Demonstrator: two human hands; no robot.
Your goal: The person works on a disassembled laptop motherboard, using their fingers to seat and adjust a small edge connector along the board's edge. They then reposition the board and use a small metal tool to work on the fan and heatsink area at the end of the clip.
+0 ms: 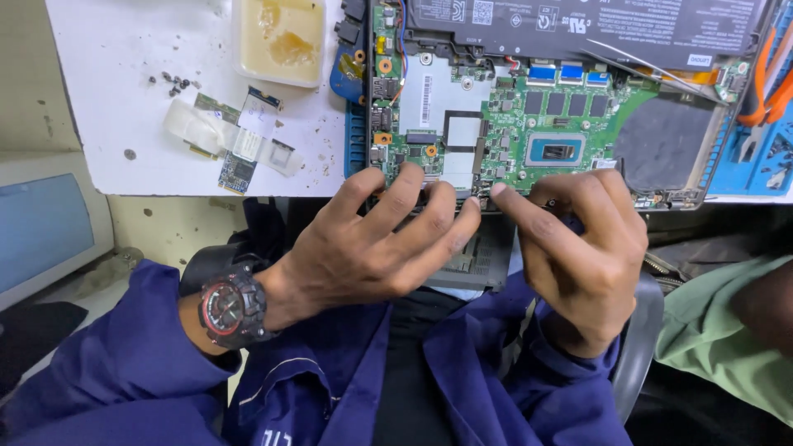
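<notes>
Nearest the camera, dark blue sleeves (124, 363) were seen, with a black and red wristwatch (231, 307) worn on the left wrist. Just beyond the watch, the left hand (372, 239) was held with its fingers spread wide, the tips resting on the near edge of an opened laptop (545, 116). Beside it, the right hand (582, 248) was held with its fingers curled narrow, the forefinger tip pressed at the same near edge; whether anything small was pinched could not be told. Part of the laptop's near edge was hidden by both hands. A green circuit board (529, 124) was exposed inside the laptop, with a black battery (586, 25) at its far side and metal tweezers (652, 70) laid across its far right corner. Left of the laptop, a white sheet (124, 124) was seen carrying small circuit strips (235, 140), loose screws (169, 83) and, farther off, a cream tray (279, 40). Right of the laptop, orange-handled pliers (772, 74) were lying.
</notes>
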